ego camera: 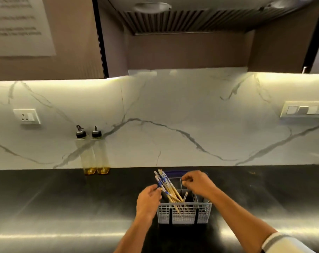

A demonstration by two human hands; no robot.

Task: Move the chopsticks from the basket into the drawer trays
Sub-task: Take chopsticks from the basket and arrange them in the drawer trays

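A grey plastic cutlery basket (184, 212) with a blue handle stands on the dark countertop near the front edge. Several bamboo chopsticks (167, 189) with blue-and-white patterned tops lean out of it toward the upper left. My left hand (148, 200) is at the basket's left side, its fingertips touching the patterned ends of the bundle. My right hand (197, 183) hovers over the basket's back right, fingers curled; whether it holds the handle or anything else is unclear. No drawer or tray is in view.
Two tall clear oil bottles (95, 154) stand against the marble backsplash at the back left. Wall sockets sit at the left (27, 116) and right (303, 109). A range hood (182, 17) hangs overhead. The glossy black countertop (63, 207) stretches to both sides.
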